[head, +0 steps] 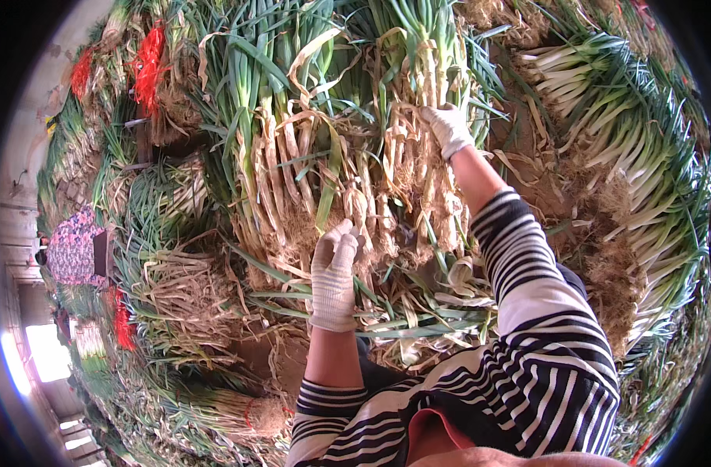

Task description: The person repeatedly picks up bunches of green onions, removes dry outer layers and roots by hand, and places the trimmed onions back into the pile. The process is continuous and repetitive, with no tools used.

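My right hand, in a pale knit glove, is closed around upright green onion stalks with their dry outer skins on. Lower and to the left is my left hand, gloved the same way. Its fingertips meet the root end of a green onion; whether they grip it cannot be told. Around both hands lies a pile of unpeeled green onions, leaves pointing away from me and brown, soil-covered roots towards me.
Loose leaves and peeled skins litter the ground before me. On the right runs a long row of cleaned green onions with white stems. Red ties hang at the upper left. A person in a flowered top is at the far left.
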